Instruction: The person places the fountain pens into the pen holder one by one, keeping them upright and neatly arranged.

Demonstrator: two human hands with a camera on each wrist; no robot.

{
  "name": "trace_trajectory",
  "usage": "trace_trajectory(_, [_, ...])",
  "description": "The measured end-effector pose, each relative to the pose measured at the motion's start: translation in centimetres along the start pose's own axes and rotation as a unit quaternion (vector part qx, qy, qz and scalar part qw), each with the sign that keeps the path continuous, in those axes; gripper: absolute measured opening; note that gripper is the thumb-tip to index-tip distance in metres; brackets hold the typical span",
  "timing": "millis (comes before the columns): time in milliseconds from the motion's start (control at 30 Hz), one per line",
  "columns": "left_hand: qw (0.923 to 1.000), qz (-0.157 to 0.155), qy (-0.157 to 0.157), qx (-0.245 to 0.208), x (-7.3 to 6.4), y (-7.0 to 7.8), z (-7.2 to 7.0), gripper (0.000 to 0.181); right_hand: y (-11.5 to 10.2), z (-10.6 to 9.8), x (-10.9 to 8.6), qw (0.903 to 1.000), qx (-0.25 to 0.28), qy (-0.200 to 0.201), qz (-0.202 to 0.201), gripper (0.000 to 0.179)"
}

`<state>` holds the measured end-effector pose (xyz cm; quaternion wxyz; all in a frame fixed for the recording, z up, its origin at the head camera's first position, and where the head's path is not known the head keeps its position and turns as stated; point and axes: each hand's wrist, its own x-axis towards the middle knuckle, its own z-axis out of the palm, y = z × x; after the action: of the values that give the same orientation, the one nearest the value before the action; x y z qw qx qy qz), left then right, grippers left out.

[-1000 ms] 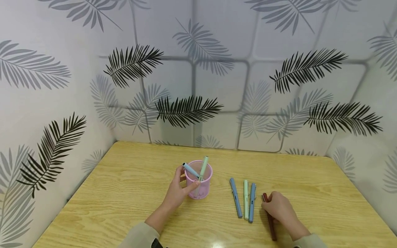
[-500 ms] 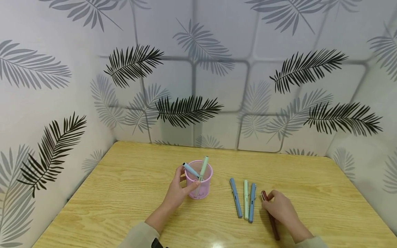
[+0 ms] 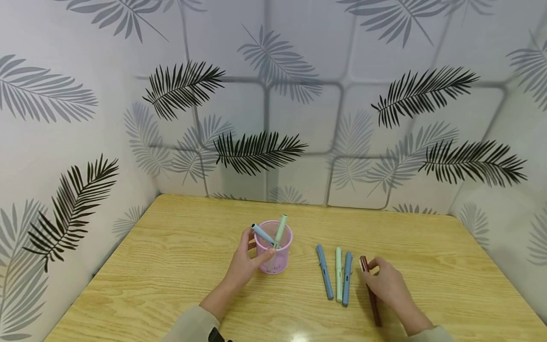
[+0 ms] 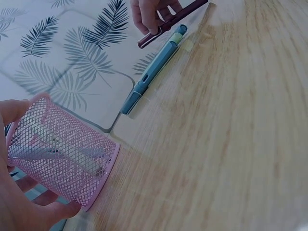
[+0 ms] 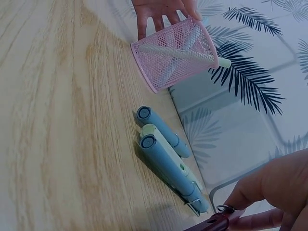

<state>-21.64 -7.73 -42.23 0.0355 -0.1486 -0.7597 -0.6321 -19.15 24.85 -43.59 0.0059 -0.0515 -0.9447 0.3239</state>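
Note:
My left hand [image 3: 243,266] holds a pink mesh pen cup [image 3: 278,260], thumb on the near side and fingers round its left. A light green pen [image 3: 280,231] and a light blue pen [image 3: 262,234] lean crosswise inside, their ends above the rim. On the right, my right hand [image 3: 388,283] pinches a dark red pen [image 3: 373,306] near its clip end, between thumb and fingers. In the right wrist view only part of the red pen [image 5: 216,223] shows, by the thumb. The left wrist view has this pen [image 4: 175,19] slanting across the fingers.
Between the cup and the right hand lie a blue pen [image 3: 325,273], a light green pen [image 3: 339,278] and another blue pen [image 3: 347,280], side by side on the wooden table [image 3: 192,228]. Leaf-patterned sheeting [image 3: 299,118] stands behind the table and along its sides.
My right hand has shifted slightly away from me, and the red pen's clip end has risen with it. The left hand and cup have stayed in place.

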Motion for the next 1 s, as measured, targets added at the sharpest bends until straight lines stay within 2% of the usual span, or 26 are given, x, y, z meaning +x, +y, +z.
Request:
trace_trajectory(400, [1.0, 0.005, 0.003, 0.001, -0.1, 0.0, 0.0, 0.065, -0.7, -0.1, -0.3, 0.9988, 0.048, 0.01, 0.005, 0.032])
trace_trajectory(667, [1.0, 0.007, 0.005, 0.001, -0.1, -0.2, 0.0, 0.065, -1.5, -0.2, -0.6, 0.9979, 0.06, 0.016, -0.02, 0.032])
trace_trajectory(1000, [0.9999, 0.004, 0.006, 0.012, -0.1, -0.1, 0.0, 0.065, -2.5, -0.3, -0.8, 0.9965, 0.083, 0.008, -0.009, 0.034])
